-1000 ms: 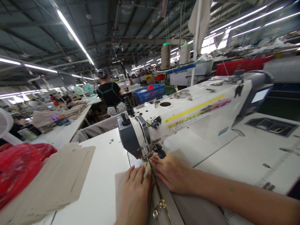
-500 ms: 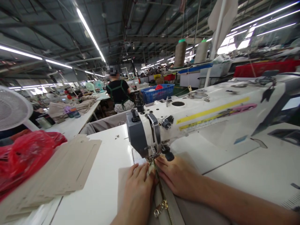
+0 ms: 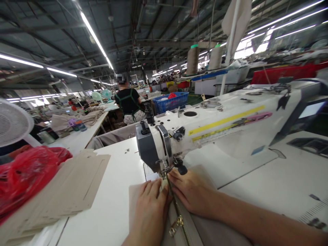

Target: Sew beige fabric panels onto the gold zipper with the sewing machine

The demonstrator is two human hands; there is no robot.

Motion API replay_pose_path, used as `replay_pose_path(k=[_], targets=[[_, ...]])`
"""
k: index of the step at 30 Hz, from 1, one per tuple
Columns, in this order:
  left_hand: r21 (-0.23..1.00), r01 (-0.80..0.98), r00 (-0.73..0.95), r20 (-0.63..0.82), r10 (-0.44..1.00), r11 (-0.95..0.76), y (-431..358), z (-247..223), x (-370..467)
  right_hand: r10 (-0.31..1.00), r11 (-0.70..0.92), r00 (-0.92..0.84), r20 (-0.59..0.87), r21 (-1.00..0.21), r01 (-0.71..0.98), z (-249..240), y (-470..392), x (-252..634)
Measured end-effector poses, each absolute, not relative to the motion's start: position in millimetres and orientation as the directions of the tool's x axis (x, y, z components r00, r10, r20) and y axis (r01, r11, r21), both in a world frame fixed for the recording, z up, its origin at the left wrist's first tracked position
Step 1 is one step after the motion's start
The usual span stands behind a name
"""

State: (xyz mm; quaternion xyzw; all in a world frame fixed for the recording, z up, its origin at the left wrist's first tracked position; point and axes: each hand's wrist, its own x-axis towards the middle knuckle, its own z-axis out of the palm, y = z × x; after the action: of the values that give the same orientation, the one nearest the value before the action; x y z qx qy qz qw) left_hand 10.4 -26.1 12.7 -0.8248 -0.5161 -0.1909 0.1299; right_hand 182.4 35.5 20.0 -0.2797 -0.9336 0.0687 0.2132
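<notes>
Under the head of a white sewing machine (image 3: 151,147) lies beige fabric (image 3: 133,198) with a gold-toothed zipper (image 3: 174,201) running toward me. My left hand (image 3: 150,208) rests on the fabric left of the zipper, fingers spread a little and pointing at the presser foot. My right hand (image 3: 191,191) lies flat on the cloth to the right of the zipper, its fingertips close to the foot. A gold zipper pull (image 3: 176,225) sits on the zipper below both hands.
Stacked beige pieces (image 3: 74,184) and a red plastic bag (image 3: 30,171) lie at the left, near a white fan (image 3: 15,123). Beyond the machine are a person in black (image 3: 128,100) with their back turned, a blue crate (image 3: 170,101) and thread cones (image 3: 192,60).
The view has shifted slightly, so the machine appears a little farther left. Both hands keep nearly the same places on the fabric.
</notes>
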Motion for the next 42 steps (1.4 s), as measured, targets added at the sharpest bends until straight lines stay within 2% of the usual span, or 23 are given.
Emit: replay_pose_path(k=[5,10,12,14,17,22,25,27,29,32,37,42], targets=[[0.065,0.915,0.334,0.431,0.838,-0.398,-26.6,13.9,8.2,0.601,0.799,-0.691,0.402,-0.286,0.529,13.9,33.8,183.0],[0.008,0.954,0.257,0.491,0.832,-0.299,-38.0,15.1,3.6,0.619,0.771,-0.643,0.451,-0.194,0.606,0.6,13.4,191.7],[0.029,0.962,0.233,0.429,0.873,-0.271,-51.3,20.6,5.6,0.597,0.788,-0.682,0.424,-0.147,0.598,-0.7,-4.1,199.8],[0.106,0.960,0.213,0.328,0.921,-0.260,-68.0,29.7,9.8,0.580,0.805,-0.714,0.393,-0.136,0.578,2.1,-23.6,208.9],[0.246,0.946,0.177,0.159,0.971,-0.213,-91.4,45.2,16.5,0.616,0.786,-0.710,0.340,-0.220,0.577,13.0,-46.9,220.5],[0.541,0.835,0.146,-0.038,0.989,-0.103,-113.8,67.8,21.5,0.772,0.621,-0.604,0.197,-0.436,0.651,41.4,-56.6,230.8],[0.679,0.734,0.166,-0.171,0.971,-0.006,-123.4,87.9,22.2,0.760,0.575,-0.643,0.089,-0.553,0.603,59.5,-56.5,234.6],[0.741,0.671,0.246,-0.246,0.938,0.018,-129.6,104.8,20.9,0.734,0.509,-0.679,0.012,-0.672,0.538,70.1,-57.2,236.4],[0.794,0.608,0.346,-0.275,0.897,0.009,-134.8,120.0,17.6,0.677,0.432,-0.735,-0.034,-0.790,0.435,79.3,-57.9,236.7],[0.865,0.500,0.399,-0.277,0.874,0.046,-139.2,131.4,10.4,0.573,0.398,-0.819,0.024,-0.882,0.253,93.1,-58.3,233.6],[0.898,0.339,0.185,-0.356,0.916,0.280,-142.9,128.9,2.1,0.430,0.384,-0.901,0.056,-0.914,0.127,114.9,-60.3,224.7],[0.899,0.274,0.068,-0.372,0.926,0.341,-151.8,132.0,1.5,0.399,0.366,-0.917,0.024,-0.921,0.135,118.4,-62.0,220.4]])
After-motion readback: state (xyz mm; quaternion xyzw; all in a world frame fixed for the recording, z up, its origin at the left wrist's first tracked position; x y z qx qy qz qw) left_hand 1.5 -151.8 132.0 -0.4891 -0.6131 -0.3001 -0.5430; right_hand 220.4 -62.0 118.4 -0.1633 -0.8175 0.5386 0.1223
